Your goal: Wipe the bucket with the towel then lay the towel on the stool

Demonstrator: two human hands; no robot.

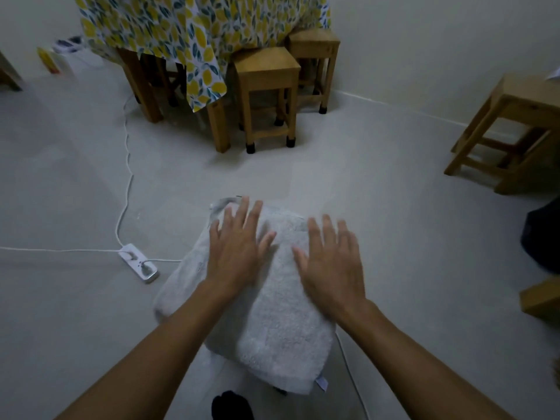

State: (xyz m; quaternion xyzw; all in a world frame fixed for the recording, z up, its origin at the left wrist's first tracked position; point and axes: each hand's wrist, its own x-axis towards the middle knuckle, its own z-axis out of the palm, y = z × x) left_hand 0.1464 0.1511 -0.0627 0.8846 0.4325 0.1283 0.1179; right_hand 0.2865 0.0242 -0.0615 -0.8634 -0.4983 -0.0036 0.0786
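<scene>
A white terry towel [266, 322] is draped flat over a stool right in front of me, covering its seat so that only a dark foot tip shows at the bottom. My left hand [239, 247] rests flat on the towel's far left part, fingers spread. My right hand [330, 262] lies flat on its far right part, fingers apart and slightly blurred. Neither hand grips the cloth. No bucket is in view.
A white power strip [138, 262] with cables lies on the floor to the left. Ahead stand two wooden stools [266, 95] beside a table with a lemon-print cloth [188, 28]. Another wooden stool [515, 131] is at the right, with a dark object [542, 234] below it.
</scene>
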